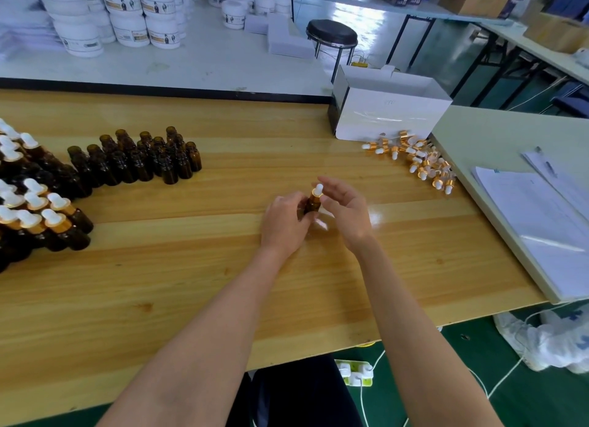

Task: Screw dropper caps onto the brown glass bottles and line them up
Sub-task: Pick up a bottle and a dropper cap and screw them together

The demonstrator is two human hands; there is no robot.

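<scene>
- The left hand has its fingers curled round 1 brown bottle, holding it upright just above the wooden table.
- A dropper cap with a white bulb and gold collar sits on that bottle's neck.
- The right hand is spread, fingers straight and holding nothing. Its fingertips are just beside the bulb, and contact cannot be told.
- At 10 o'clock from the hands stands a tight cluster of uncapped bottles, their mouths open.
- At 9 o'clock, at the table's edge, capped bottles stand packed in rows.
- At 2 o'clock lies a pile of loose dropper caps.
- At 1 o'clock, touching that pile, an open white box; its contents are hidden.
- At 12 o'clock, far back, stacked white tubs with lids on.
</scene>
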